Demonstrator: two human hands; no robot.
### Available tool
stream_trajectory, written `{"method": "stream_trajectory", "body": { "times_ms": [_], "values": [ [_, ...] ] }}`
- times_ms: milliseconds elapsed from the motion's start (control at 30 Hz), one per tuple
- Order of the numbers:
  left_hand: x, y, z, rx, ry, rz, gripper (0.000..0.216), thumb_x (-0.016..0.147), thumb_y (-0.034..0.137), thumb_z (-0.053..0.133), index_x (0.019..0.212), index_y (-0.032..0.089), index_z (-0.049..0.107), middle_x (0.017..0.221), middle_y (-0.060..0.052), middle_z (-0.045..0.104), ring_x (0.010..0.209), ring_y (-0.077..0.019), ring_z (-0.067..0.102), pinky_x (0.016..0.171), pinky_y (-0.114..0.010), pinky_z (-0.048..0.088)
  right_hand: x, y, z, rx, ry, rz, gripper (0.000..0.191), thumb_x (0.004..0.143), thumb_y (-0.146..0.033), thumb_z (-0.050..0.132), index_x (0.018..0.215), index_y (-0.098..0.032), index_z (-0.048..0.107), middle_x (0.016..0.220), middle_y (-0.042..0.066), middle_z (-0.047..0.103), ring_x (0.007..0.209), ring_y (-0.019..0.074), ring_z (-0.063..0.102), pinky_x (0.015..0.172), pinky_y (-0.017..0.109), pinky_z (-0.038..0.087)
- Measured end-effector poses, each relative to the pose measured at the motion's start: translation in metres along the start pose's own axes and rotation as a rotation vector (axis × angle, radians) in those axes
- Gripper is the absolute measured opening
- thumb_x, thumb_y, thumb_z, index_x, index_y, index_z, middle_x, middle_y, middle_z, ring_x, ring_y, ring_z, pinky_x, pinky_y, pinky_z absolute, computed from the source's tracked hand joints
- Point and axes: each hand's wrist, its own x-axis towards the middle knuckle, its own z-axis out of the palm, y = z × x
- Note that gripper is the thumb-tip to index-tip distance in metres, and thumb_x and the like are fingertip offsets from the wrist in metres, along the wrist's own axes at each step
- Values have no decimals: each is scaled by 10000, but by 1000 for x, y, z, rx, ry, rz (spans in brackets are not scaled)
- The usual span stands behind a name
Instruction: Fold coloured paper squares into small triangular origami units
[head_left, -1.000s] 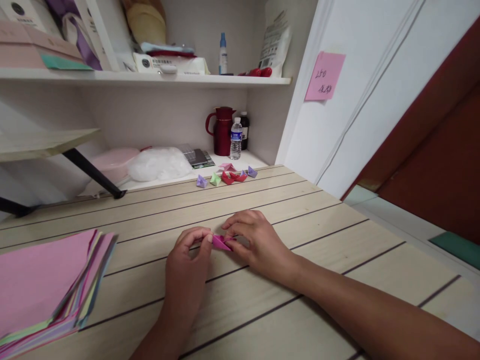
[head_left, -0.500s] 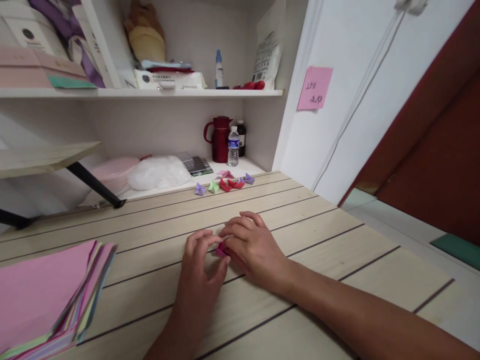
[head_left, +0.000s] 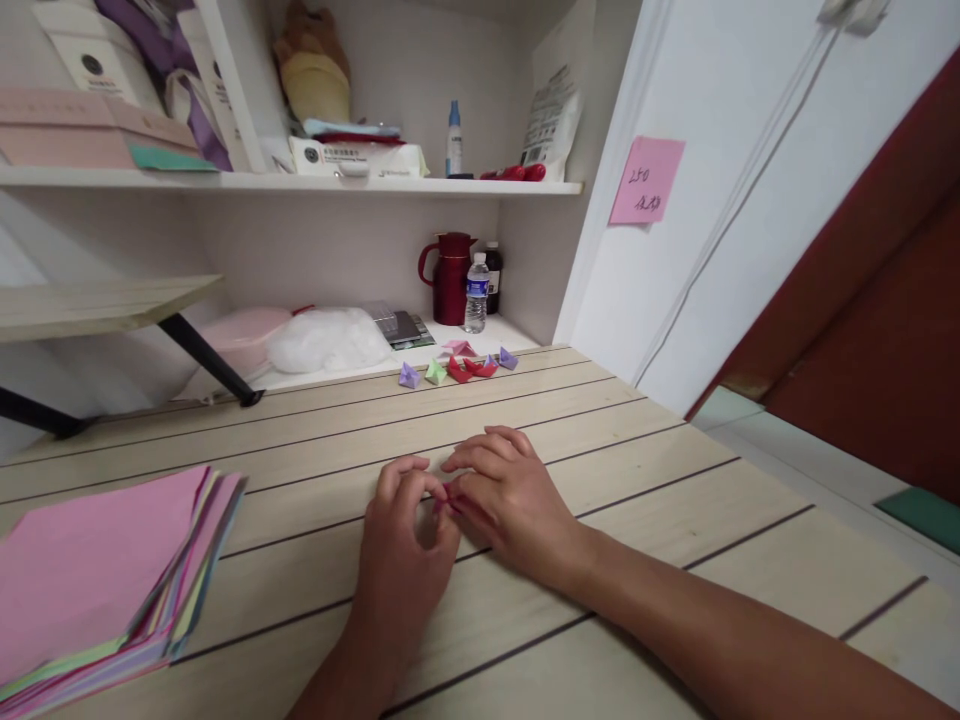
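A small magenta piece of folded paper [head_left: 444, 497] sits between my hands, low over the wooden table [head_left: 615, 630], mostly covered by my fingers. My left hand [head_left: 409, 535] pinches its left side between thumb and index finger. From the right, my right hand [head_left: 510, 495] closes on the same paper, its fingers curled over it and hiding the grip. Farther back stands a row of small folded paper boats, among them a purple one [head_left: 409, 375], a green one [head_left: 436, 371] and a red one [head_left: 480, 369].
A stack of coloured paper sheets [head_left: 105, 560] lies at the left. Behind the table, a shelf unit holds a dark red jug [head_left: 451, 280], a water bottle [head_left: 476, 295] and a white plastic bag [head_left: 330, 340]. A small raised stand [head_left: 112, 300] with black legs is at the back left.
My left thumb and index finger have come together on the magenta paper, so less of it shows. My right hand has barely moved. The view has shifted slightly left.
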Motion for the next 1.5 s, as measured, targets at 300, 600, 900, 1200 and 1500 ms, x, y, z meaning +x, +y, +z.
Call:
{"method": "stream_trajectory", "body": {
  "times_ms": [300,600,900,1200,1500],
  "values": [
    [-2,-2,2,99,-2,-9,115,819,132,512,770,236,520,911,-30,592,934,-226,597,840,-440,489,0,-3,1,28,23,69,96,889,-160,618,820,-204,670,1041,37,729,997,221,606,950,434,365],
    [-2,-8,0,126,-7,-15,221,793,83,504,897,243,615,955,-30,619,944,-231,620,814,-423,507,2,-2,2,39,19,110,84,859,-147,675,790,-195,665,1002,20,735,965,217,608,886,403,375],
    [-2,-11,2,109,10,32,180,816,145,535,885,240,671,1014,-59,591,986,-234,635,859,-444,539,-1,1,2,32,10,100,85,859,-173,684,779,-194,661,1037,11,729,980,208,597,904,402,373],
    [-4,-6,4,272,19,12,133,761,138,586,806,215,685,1075,-105,622,1067,-301,637,889,-510,523,-3,1,5,-5,-1,58,110,900,-169,611,810,-191,671,1090,34,719,1025,218,593,969,436,353],
    [-5,-9,5,335,3,0,140,773,148,627,815,235,728,1148,-102,634,1032,-284,657,905,-494,528,-2,-1,6,13,-31,80,118,898,-163,607,804,-198,670,1087,33,720,1029,215,595,965,429,363]
  ]
}}
